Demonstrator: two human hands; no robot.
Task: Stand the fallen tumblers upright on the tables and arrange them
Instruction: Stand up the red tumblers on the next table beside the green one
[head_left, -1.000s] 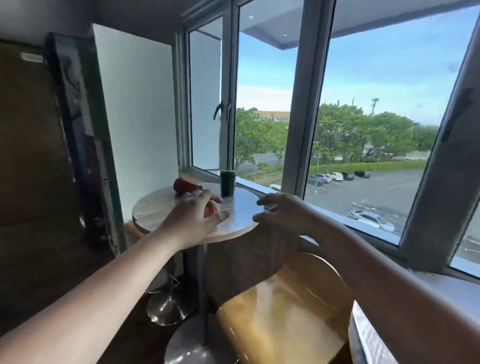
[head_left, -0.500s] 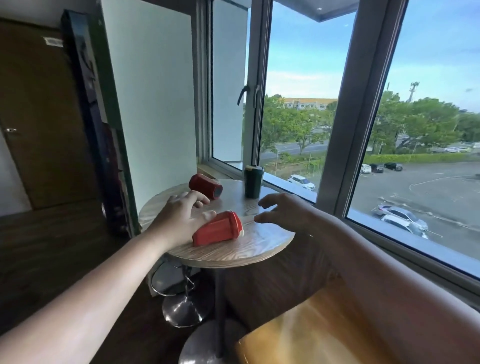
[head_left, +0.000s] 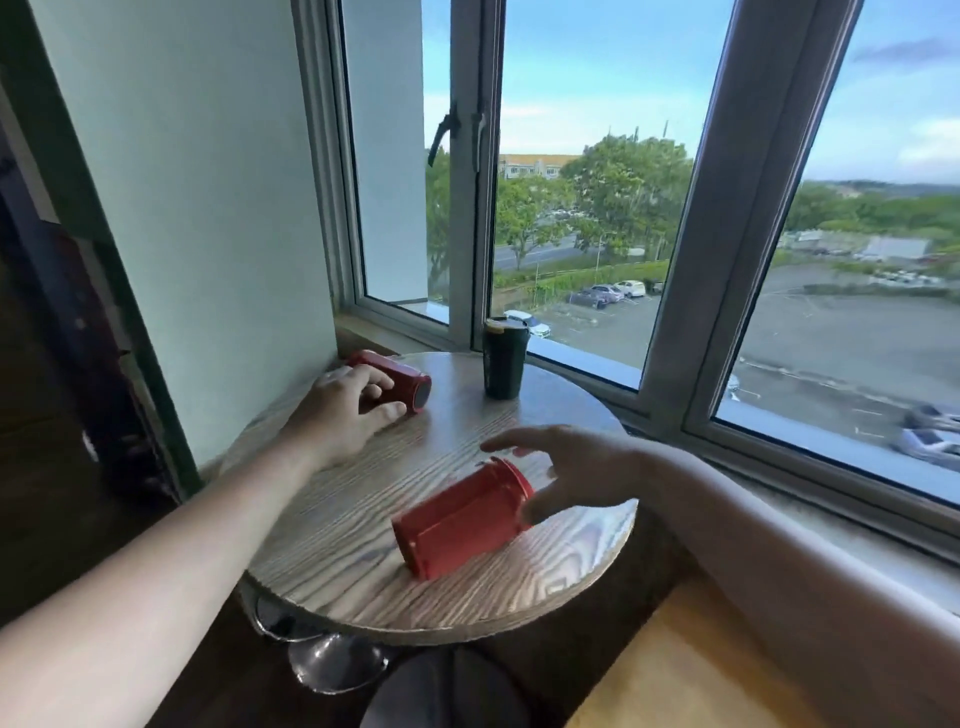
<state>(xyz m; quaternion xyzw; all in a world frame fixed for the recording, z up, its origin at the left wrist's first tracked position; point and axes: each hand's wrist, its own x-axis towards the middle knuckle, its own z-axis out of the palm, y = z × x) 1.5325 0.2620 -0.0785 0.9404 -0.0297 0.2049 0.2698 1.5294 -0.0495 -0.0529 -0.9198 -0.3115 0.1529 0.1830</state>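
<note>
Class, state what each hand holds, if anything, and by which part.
Left hand grips the far red tumbler round its body; right hand, open, holds nothing.

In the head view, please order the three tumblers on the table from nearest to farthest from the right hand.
1. Near red tumbler, lying at the right hand's fingertips.
2. Dark tumbler, upright by the window.
3. Far red tumbler, lying under the left hand.

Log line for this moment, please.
left hand: curled over far red tumbler, lying | right hand: open beside near red tumbler, lying | green tumbler: upright
</note>
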